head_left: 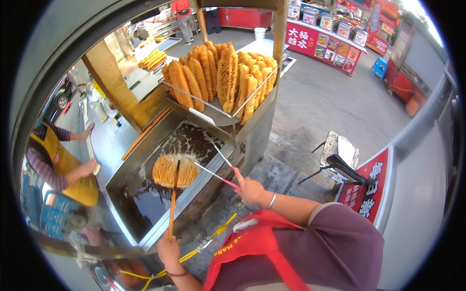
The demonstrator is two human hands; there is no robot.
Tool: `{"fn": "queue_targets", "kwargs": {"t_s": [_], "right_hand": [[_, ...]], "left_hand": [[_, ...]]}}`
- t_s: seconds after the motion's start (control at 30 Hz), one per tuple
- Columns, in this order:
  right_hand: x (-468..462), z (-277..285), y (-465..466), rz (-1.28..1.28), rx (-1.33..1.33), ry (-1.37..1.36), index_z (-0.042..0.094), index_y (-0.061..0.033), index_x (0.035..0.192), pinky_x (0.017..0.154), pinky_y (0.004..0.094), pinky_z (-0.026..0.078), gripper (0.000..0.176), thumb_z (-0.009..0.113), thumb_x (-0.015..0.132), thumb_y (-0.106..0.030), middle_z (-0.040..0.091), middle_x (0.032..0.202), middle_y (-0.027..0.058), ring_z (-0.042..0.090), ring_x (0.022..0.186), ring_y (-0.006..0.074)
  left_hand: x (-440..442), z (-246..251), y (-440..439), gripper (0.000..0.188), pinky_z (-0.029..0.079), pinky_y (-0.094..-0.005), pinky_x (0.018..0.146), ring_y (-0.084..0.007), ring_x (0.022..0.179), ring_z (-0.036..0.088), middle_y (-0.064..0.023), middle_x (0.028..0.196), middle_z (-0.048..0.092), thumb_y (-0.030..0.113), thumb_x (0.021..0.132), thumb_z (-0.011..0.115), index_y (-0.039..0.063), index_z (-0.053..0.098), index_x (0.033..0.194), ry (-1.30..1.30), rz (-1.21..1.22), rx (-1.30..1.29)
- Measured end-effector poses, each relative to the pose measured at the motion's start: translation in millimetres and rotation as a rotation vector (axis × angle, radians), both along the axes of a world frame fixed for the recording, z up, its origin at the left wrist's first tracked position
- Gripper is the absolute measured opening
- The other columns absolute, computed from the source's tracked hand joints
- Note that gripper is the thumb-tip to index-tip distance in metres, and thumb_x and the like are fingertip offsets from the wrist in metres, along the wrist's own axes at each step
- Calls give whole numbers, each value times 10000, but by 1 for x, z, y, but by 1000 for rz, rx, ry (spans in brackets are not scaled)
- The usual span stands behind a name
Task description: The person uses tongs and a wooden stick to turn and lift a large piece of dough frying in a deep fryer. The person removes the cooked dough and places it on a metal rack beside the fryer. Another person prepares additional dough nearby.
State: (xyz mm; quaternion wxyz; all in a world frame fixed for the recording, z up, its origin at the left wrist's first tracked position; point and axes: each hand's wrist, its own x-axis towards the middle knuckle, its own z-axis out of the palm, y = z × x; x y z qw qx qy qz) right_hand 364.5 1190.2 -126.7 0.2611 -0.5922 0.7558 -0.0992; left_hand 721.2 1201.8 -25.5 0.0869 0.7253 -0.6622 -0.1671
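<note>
My left hand (168, 251) grips a long wooden stick (173, 203); its darkened upper end overlaps a fried dough slab in the view. In my right hand (251, 190) are two long metal rods with red handles (218, 176), spread apart, perhaps chopsticks or tongs. One rod tip reaches the edge of the golden, ridged dough slab (165, 171), the other points toward the far side of the fryer. The slab floats in dark oil (145, 200), with foam bubbling around its far side. Whether the wooden stick touches it I cannot tell. A rectangular metal fryer vat (149, 240) holds the oil.
Above the vat's far end stands a wire-railed rack (233, 134) of upright fried dough sticks (207, 72). Across the metal worktable (109, 145) stands a person in a yellow apron (62, 163). A chair (336, 156) stands right. Yellow cords (222, 229) run below my hands.
</note>
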Motion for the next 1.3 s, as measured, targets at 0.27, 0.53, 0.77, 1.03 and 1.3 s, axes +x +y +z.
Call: {"fn": "queue_targets", "kwargs": {"t_s": [0.27, 0.53, 0.77, 1.03, 1.3], "right_hand": [[2, -16, -3, 37, -68, 12, -42, -73, 1555, 805, 492, 534, 996, 650, 893, -347, 597, 1074, 322, 650, 898, 456], [0, -24, -2, 54, -135, 47, -37, -65, 1553, 783, 495, 537, 1007, 660, 879, -336, 604, 1069, 321, 653, 879, 453], [-6, -23, -7, 97, -201, 97, -12, -77, 1558, 795, 507, 533, 989, 665, 868, -286, 589, 1104, 325, 645, 884, 471], [0, 16, -80, 158, -258, 57, 298, 3, 1455, 889, 501, 503, 803, 702, 841, -321, 602, 1189, 306, 619, 1035, 460], [35, 47, -170, 359, 60, 160, 569, 58, 1136, 899, 458, 501, 586, 667, 841, -438, 663, 1095, 270, 637, 1049, 401]], "left_hand": [[6, -10, 1, 338, 519, -519, 760, -437, 895, 644, -236, 917, 678, 218, 883, 641, 143, 646, 1213, -12, 63, 7], [17, -4, 11, 330, 526, -504, 756, -428, 879, 653, -213, 920, 689, 209, 881, 651, 122, 650, 1200, 55, 82, -80], [64, 38, 54, 324, 517, -477, 774, -422, 914, 639, -235, 954, 675, 171, 875, 652, 81, 657, 1187, 59, 216, -148], [93, 53, 46, 256, 508, -483, 770, -421, 920, 629, -216, 943, 676, 181, 862, 643, 88, 683, 1098, 12, 214, 11], [102, 43, 10, 242, 494, -479, 768, -413, 909, 624, -207, 933, 672, 206, 872, 624, 76, 686, 1066, 56, 33, 100]]}}
